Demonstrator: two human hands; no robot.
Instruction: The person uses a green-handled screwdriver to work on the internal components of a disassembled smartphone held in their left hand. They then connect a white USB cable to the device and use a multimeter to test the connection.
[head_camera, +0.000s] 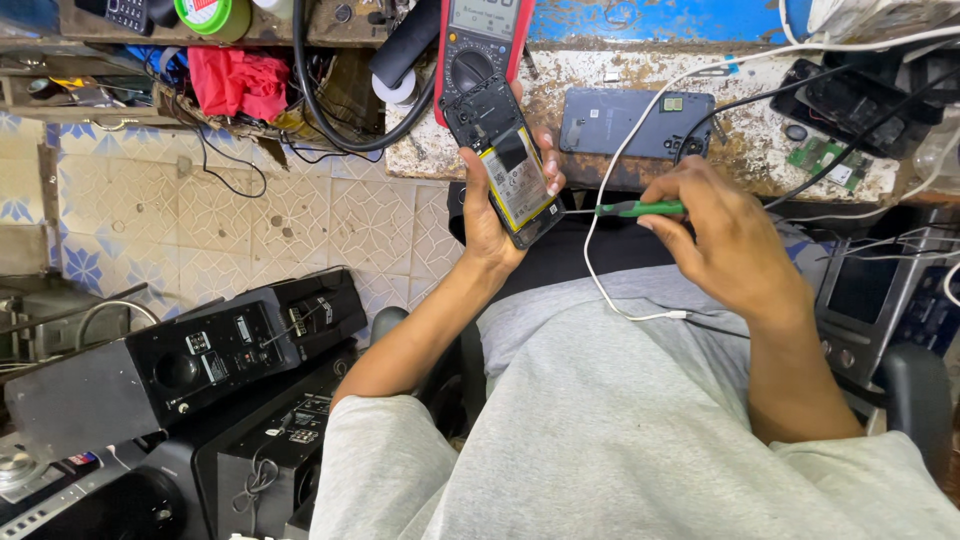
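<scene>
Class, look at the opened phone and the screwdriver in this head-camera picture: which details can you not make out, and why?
- Screwdriver tip: too thin to tell what it meets on the opened phone.
- Phone's underside: covered by the left hand.
- Screwdriver handle end: hidden in the right hand.
- Multimeter top: cut off by the upper edge.
</scene>
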